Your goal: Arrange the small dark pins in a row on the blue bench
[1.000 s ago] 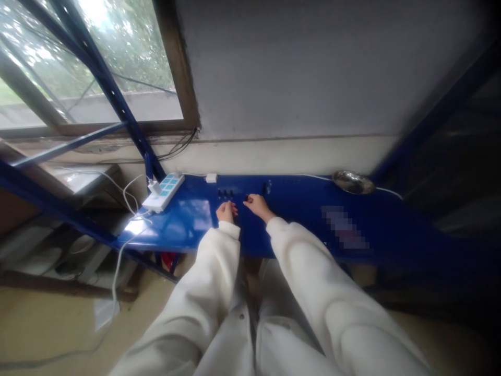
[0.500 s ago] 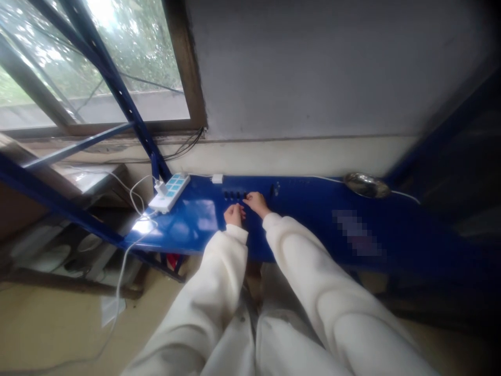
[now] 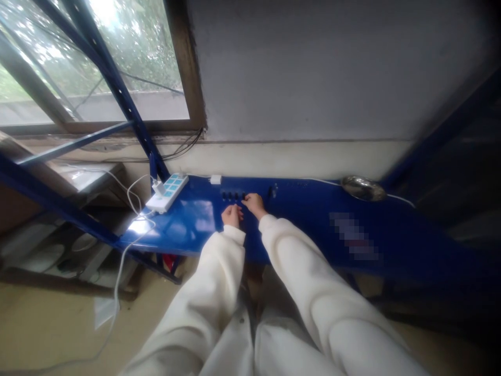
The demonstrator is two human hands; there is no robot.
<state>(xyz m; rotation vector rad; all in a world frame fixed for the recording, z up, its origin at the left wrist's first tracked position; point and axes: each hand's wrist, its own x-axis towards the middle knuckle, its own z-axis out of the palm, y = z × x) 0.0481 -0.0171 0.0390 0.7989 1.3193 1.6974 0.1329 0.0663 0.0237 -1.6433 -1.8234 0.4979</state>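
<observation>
below a plain grey wall (image 3: 305, 78), a glossy blue table (image 3: 297, 219) carries a long white power strip with pale blue sockets (image 3: 169, 194) and a shiny oval metal dish (image 3: 363, 188). near its back edge, 4 small upright-looking black pieces (image 3: 229, 196) stand in a row, the right hand (image 3: 255, 204) narrowed to a fingertip pinch at the rightmost, though i cannot tell if it is gripped. the left hand (image 3: 231, 214) is loosely curled just in front of the row, its contents hidden.
</observation>
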